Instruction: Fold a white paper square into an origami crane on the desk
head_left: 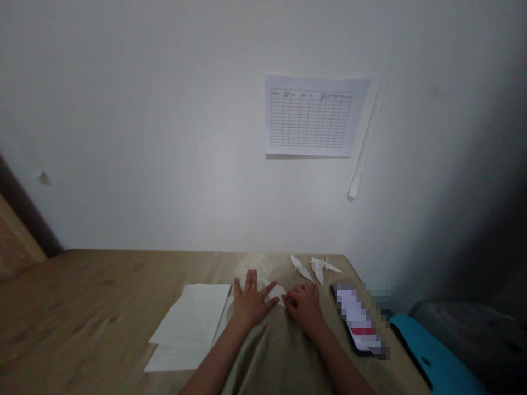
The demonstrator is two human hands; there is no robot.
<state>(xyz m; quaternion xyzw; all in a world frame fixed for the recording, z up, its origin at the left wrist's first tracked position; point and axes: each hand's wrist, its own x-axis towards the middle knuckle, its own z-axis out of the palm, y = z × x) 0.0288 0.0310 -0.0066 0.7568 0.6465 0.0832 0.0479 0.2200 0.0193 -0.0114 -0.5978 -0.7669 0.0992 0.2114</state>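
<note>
A small white piece of paper [276,294] lies on the cloth-covered table between my hands. My left hand [252,303] rests flat with its fingers spread, thumb and index finger at the paper's left side. On the other side, my right hand [303,305] has its fingers curled, with the fingertips pinched at the paper's right edge. Parts of the paper are hidden by my fingers. Just beyond my right hand sit folded paper birds, one [302,269] by itself and others [319,267] close together.
Lined paper sheets [193,312] overlap at the left of my arm. A phone [358,323], partly blurred out, lies right of my hand. A blue object [436,351] stands beyond the table's right edge. On the wall behind hangs a printed table sheet [310,118].
</note>
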